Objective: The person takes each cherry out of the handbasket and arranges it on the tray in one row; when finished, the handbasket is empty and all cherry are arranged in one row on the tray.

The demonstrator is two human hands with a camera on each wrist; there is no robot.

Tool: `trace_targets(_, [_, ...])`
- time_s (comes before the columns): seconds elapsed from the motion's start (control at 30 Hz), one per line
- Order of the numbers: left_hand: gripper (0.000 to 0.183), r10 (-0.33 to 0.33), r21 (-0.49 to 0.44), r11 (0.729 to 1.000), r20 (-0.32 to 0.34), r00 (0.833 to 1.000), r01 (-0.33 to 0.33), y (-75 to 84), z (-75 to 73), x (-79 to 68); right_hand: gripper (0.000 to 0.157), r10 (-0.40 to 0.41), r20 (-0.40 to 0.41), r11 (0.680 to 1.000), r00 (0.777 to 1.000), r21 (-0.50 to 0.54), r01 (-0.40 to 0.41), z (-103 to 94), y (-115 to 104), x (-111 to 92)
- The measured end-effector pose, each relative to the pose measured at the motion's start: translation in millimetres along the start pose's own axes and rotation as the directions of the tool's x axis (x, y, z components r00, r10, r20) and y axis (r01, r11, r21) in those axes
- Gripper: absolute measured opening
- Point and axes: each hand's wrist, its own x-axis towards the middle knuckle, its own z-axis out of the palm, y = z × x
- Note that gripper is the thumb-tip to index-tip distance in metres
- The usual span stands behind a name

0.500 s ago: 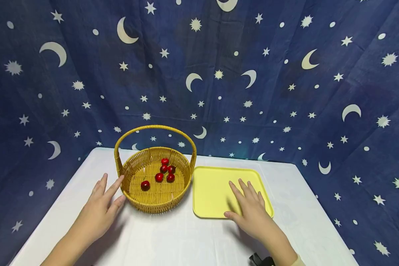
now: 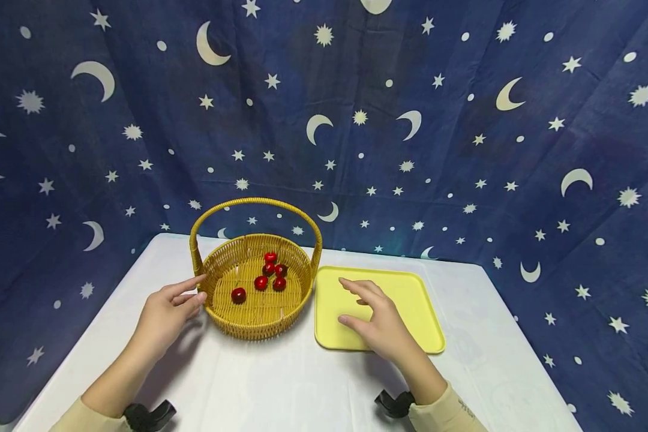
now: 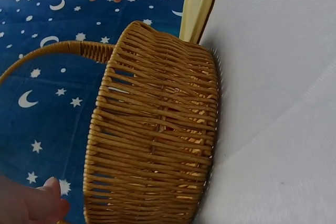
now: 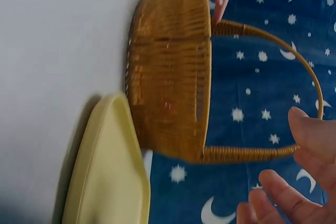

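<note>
White table [image 2: 281, 387], looks barely started from here: six cherries [image 2: 261, 282] in basket [image 2: 251, 332] just past fingers of left hand [image 2: 161, 315], grip can't tell; right hand [image 2: 380, 327] loosely spread above tray [image 2: 410, 300], nothing picked yet.

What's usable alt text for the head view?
A person's left hand is at the left side of a wicker basket holding six red cherries; the right hand hovers over a yellow tray. White table, starry blue backdrop.
</note>
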Motion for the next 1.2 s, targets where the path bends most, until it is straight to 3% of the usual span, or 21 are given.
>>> trace_targets(0.2, [0.054,-0.069,-0.179,0.981,0.014,0.998,0.071,-6.0,6.9,11.2,0.068,-0.006,0.062,0.988,0.998,0.156,-0.003,22.0,-13,21])
trace_targets(0.5, [0.050,-0.140,-0.223,0.964,0.042,0.989,0.145,-15.7,9.9,20.6,0.062,-0.051,0.123,0.980,0.991,0.196,0.026,56.5,-45,50])
trace_targets(0.7, [0.050,-0.149,-0.229,0.960,0.062,0.987,0.160,-15.2,8.7,24.5,0.059,0.001,0.201,0.970,0.980,0.239,-0.050,82.2,-57,85])
trace_targets(0.83, [0.050,-0.152,-0.253,0.954,0.061,0.986,0.163,-18.2,9.0,25.9,0.056,-0.004,0.290,0.970,0.957,0.235,-0.067,103.5,-60,111])
trace_targets(0.97, [0.050,-0.152,-0.276,0.947,0.065,0.986,0.164,-22.0,10.1,27.5,0.056,-0.016,0.396,0.979,0.918,0.194,-0.066,123.6,-61,130])
trace_targets(1.07, [0.049,-0.149,-0.280,0.946,0.068,0.986,0.163,-22.9,10.0,27.6,0.057,0.007,0.463,0.981,0.886,0.171,-0.097,137.8,-61,139])
trace_targets(1.2, [0.050,-0.140,-0.283,0.946,0.070,0.988,0.154,-22.6,9.0,26.8,0.057,0.070,0.501,0.982,0.863,0.119,-0.149,154.2,-59,146])
